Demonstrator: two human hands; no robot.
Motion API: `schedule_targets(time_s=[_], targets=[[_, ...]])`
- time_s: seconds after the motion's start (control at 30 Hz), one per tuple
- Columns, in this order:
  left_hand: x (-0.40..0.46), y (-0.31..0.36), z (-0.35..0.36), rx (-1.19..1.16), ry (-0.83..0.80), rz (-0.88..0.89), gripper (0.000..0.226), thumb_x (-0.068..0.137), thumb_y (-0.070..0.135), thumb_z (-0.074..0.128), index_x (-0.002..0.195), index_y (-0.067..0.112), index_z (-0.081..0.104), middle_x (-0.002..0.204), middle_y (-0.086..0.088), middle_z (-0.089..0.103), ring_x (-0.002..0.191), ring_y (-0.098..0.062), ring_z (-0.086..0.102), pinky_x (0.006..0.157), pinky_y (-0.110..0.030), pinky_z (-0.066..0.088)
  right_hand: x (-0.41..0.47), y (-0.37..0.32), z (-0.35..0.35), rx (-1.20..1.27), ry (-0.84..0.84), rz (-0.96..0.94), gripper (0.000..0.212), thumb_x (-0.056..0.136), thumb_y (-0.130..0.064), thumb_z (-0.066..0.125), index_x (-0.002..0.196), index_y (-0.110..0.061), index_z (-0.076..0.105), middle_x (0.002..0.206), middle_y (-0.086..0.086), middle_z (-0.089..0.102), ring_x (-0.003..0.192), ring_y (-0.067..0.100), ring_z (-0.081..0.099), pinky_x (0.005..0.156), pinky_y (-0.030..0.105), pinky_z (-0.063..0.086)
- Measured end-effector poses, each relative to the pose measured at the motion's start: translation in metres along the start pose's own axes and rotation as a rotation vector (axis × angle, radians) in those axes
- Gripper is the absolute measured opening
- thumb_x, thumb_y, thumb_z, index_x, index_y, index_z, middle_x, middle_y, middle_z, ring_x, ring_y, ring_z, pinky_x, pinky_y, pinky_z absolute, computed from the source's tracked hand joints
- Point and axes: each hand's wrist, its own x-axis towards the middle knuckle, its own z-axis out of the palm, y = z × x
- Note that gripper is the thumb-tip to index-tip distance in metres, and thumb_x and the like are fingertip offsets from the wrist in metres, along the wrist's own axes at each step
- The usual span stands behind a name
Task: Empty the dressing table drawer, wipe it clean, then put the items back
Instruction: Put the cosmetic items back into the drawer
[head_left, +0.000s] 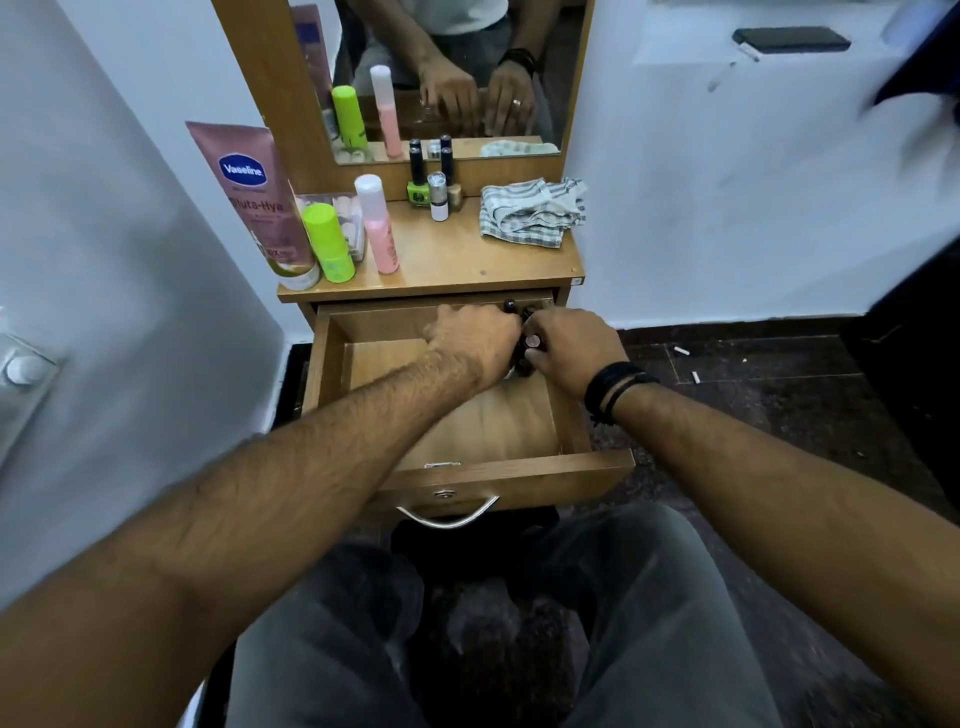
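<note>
At the back right of the open wooden drawer (483, 415), both hands meet over a cluster of small dark bottles (524, 338). The left hand (475, 340) has its grip curled over the bottles from the left, and the right hand (571, 348), with dark bands on its wrist, pinches one with a round pinkish cap. The bare drawer floor shows in front of them. A curved metal handle (449, 514) hangs on the drawer front. On the surface (467, 260) above, a checked cloth (530, 210) lies crumpled at the right, nail polish bottles (434, 187) stand by the mirror (447, 78), and a pink bottle (376, 223), a green bottle (328, 241) and a pink Vaseline tube (254, 197) stand at the left.
</note>
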Motion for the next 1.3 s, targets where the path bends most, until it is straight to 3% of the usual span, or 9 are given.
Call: schedule_targets(time_s=[0.2, 0.4, 0.8, 0.93, 1.13, 1.23, 1.3], targets=[[0.008, -0.001, 0.01, 0.002, -0.021, 0.001, 0.024, 0.096, 0.028, 0.055, 0.12, 0.022, 0.056, 0.118, -0.008, 0.062, 0.115, -0.038, 0.058, 0.099, -0.056, 0.044, -0.004, 0.001, 0.012, -0.118, 0.061, -0.006, 0.024, 0.094, -0.039, 0.058, 0.107, -0.021, 0.066, 0.104, 0.003, 0.07, 0.095, 0.028, 0.063, 0.083, 0.042, 0.052], [0.011, -0.004, 0.02, -0.003, -0.017, -0.002, 0.03, 0.096, 0.023, 0.054, 0.127, 0.022, 0.053, 0.12, -0.008, 0.062, 0.113, -0.036, 0.058, 0.096, -0.054, 0.045, -0.004, 0.003, 0.016, -0.151, 0.091, -0.044, 0.028, 0.095, -0.039, 0.056, 0.112, -0.019, 0.066, 0.115, 0.002, 0.065, 0.103, 0.028, 0.058, 0.085, 0.04, 0.044], [0.007, -0.011, 0.02, -0.019, 0.002, -0.01, 0.037, 0.098, 0.022, 0.05, 0.134, 0.029, 0.048, 0.125, -0.007, 0.062, 0.116, -0.038, 0.059, 0.091, -0.056, 0.05, -0.006, 0.001, 0.017, -0.106, 0.052, 0.022, 0.032, 0.091, -0.044, 0.058, 0.117, -0.026, 0.064, 0.118, 0.001, 0.062, 0.107, 0.028, 0.057, 0.09, 0.047, 0.049], [0.0, -0.018, 0.003, 0.006, 0.072, 0.036, 0.026, 0.1, 0.028, 0.049, 0.126, 0.027, 0.053, 0.122, -0.005, 0.062, 0.114, -0.034, 0.06, 0.077, -0.049, 0.048, -0.004, 0.006, 0.012, -0.104, 0.107, 0.015, 0.035, 0.092, -0.047, 0.054, 0.117, -0.024, 0.064, 0.116, 0.001, 0.065, 0.103, 0.029, 0.06, 0.089, 0.043, 0.047], [0.003, -0.031, -0.059, 0.041, 0.301, 0.118, 0.019, 0.098, 0.03, 0.054, 0.113, 0.019, 0.06, 0.102, -0.007, 0.063, 0.088, -0.028, 0.059, 0.073, -0.047, 0.057, 0.023, -0.004, -0.023, -0.093, 0.229, -0.019, 0.033, 0.093, -0.047, 0.051, 0.113, -0.025, 0.065, 0.112, 0.001, 0.066, 0.099, 0.03, 0.06, 0.086, 0.042, 0.048], [0.019, -0.039, -0.094, 0.077, 0.404, 0.122, 0.017, 0.098, 0.025, 0.054, 0.109, 0.018, 0.064, 0.101, -0.008, 0.064, 0.09, -0.029, 0.063, 0.067, -0.042, 0.054, 0.047, -0.016, -0.042, -0.043, 0.264, -0.044, 0.032, 0.093, -0.044, 0.051, 0.114, -0.024, 0.064, 0.112, 0.001, 0.066, 0.098, 0.031, 0.062, 0.085, 0.044, 0.05], [0.031, -0.045, -0.116, 0.109, 0.414, 0.081, 0.016, 0.097, 0.024, 0.057, 0.111, 0.019, 0.065, 0.103, -0.007, 0.064, 0.091, -0.029, 0.062, 0.073, -0.047, 0.057, 0.066, -0.024, -0.051, -0.013, 0.275, -0.047, 0.032, 0.092, -0.044, 0.052, 0.112, -0.023, 0.064, 0.11, 0.002, 0.067, 0.098, 0.033, 0.062, 0.081, 0.045, 0.052]])
